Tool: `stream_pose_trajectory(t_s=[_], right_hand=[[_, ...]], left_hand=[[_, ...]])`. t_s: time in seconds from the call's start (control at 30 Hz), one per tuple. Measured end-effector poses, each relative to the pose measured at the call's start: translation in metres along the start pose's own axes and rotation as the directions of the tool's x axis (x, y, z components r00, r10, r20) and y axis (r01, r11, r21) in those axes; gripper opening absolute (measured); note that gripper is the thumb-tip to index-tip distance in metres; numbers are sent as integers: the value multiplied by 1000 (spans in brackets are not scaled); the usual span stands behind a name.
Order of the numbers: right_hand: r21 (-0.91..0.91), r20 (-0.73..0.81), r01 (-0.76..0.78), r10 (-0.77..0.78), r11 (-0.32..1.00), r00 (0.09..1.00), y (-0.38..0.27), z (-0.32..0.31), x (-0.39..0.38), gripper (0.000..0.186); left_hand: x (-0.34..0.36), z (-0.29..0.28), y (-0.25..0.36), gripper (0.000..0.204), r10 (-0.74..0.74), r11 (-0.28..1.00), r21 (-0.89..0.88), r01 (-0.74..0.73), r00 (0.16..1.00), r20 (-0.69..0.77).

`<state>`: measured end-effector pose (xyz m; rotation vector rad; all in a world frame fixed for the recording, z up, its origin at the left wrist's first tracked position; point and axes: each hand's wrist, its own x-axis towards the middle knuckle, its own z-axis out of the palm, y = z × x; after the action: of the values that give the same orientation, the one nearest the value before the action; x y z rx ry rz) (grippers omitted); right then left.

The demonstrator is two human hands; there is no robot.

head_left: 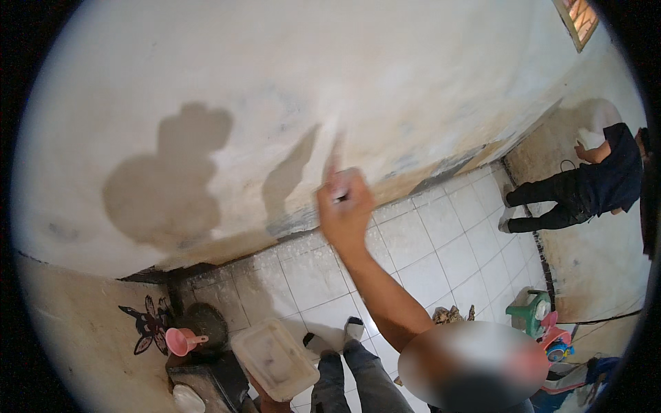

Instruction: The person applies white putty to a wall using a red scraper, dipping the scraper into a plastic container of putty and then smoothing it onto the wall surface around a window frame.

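Note:
My right hand (344,206) is raised at the whitish, patchy wall (385,89), fingers curled closed. From it a thin flat tool (336,148) points up against the wall, too smeared to tell its exact kind. Low on the left, my left hand (270,404) is mostly hidden beneath a shallow off-white plastic tray (303,352) and holds it. Pale smears lie inside the tray. A blurred patch covers the area by my right elbow.
White floor tiles (310,275) run along the wall's foot. At left are a pink dipper (182,341) and a dark box-like thing (206,378). On the right, another person (585,186) faces the far wall. A green plastic stool (529,311) stands by several bright items.

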<state>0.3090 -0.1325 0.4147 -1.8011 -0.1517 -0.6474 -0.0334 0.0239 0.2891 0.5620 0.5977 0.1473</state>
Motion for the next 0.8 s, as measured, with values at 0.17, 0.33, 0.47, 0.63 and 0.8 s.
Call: stream_pose_trajectory(t_s=[0.17, 0.33, 0.47, 0.63, 0.8], right_hand=[[610, -150, -305, 484, 732, 862, -5, -13, 34, 5], [205, -332, -1, 71, 979, 941, -4, 26, 108, 6], [29, -82, 175, -172, 984, 982, -59, 50, 41, 15], [-149, -194, 205, -232, 967, 953, -42, -9, 35, 14], [-464, -360, 355, -539, 811, 761, -27, -55, 150, 9]], left_hand=[[4, -56, -8, 69, -91, 987, -129, 95, 995, 42], [-8, 14, 10, 77, -81, 990, 113, 82, 997, -16], [-5, 17, 11, 77, -74, 996, 51, 74, 997, -7], [-3, 2, 13, 76, -52, 998, -23, 52, 998, -26], [-9, -11, 3, 76, -95, 993, -69, 92, 994, -51]])
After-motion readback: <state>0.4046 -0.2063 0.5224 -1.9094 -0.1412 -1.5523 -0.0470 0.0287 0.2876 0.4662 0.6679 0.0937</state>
